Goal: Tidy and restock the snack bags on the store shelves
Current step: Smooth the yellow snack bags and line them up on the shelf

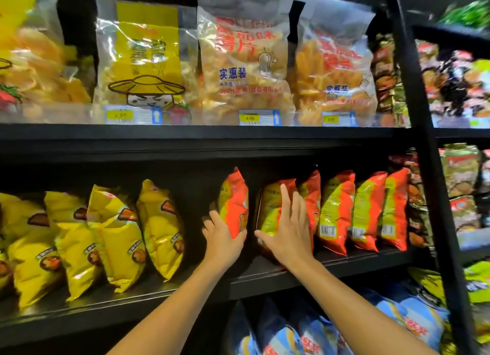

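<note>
Trouble, we judge, would start with the orange bag (234, 203) our left hand (222, 238) grips by its lower corner, fingers curled round it: standing alone near the middle shelf's front edge (305, 278), it could topple forward. Our right hand (287, 230) presses flat, fingers straight and close together, on the next orange bag (270, 203). Further orange bags (363, 209) run toward the shelf's right end, yellow bags (114, 235) toward its left.
</note>
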A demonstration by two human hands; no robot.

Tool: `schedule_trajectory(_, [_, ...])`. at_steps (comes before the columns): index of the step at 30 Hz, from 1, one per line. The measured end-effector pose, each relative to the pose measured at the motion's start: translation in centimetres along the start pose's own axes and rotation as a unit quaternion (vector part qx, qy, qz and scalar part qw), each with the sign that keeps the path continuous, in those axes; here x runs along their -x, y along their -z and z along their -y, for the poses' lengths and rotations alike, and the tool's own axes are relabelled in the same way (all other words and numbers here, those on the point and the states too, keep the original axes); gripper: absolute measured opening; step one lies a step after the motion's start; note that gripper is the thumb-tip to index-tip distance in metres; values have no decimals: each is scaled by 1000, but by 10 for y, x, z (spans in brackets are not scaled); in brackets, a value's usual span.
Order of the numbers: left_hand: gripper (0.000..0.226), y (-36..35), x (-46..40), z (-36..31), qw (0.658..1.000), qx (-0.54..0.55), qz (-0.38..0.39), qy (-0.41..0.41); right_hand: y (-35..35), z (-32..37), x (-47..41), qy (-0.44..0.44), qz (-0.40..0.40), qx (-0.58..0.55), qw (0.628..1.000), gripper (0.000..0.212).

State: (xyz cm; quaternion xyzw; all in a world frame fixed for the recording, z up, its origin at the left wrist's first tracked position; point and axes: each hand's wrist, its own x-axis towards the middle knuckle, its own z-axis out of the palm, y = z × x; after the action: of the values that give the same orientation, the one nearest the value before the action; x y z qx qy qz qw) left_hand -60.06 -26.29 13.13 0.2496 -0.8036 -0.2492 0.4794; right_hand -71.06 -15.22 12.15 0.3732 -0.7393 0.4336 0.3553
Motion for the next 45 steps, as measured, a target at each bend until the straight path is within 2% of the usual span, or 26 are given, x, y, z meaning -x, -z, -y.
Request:
schedule_trajectory(3, [106,-11,-4,1,998,-36,56,12,-4,-2,-3,-7,7,31,999,132])
schedule_trajectory(6, [111,-14,-6,2,995,-51,81,6,-6,-1,-8,-17,8,46,999,133])
schedule_trajectory(9, [107,-11,-9,3,995,-53,89,13,-8,-1,-10,-8,6,61,998,130])
schedule_trajectory(16, [86,-6,-13,-5,994,-44,97,34,-7,-3,-9,59,-74,16,995,134])
schedule_trajectory(21, [83,-9,-13,-9,995,-26,92,24,-3,-9,-11,36,-100,-43,993,119])
schedule_trajectory(25, [88,-22,-11,-10,992,-26,126,10,-2,-18,-12,12,-104,-43,994,107])
schedule_trajectory(29, [97,-29,-9,-4,986,-26,162,12,-3,-21,-6,29,-108,-25,993,109])
schedule_trajectory(33, [88,-24,-11,0,986,-35,161,-9,-2,-22,-3,32,-92,-30,995,111])
schedule_trajectory(37, [97,-18,-7,4,985,-75,145,-52,-3,-24,-2,39,-84,-28,995,111])
schedule_trajectory(41, [107,-18,-2,5,977,-104,181,-44,-2,-23,-1,31,-83,-35,995,110])
schedule_trajectory(45, [122,-9,-1,3,981,-92,159,-60,3,-21,2,25,-81,-80,993,109])
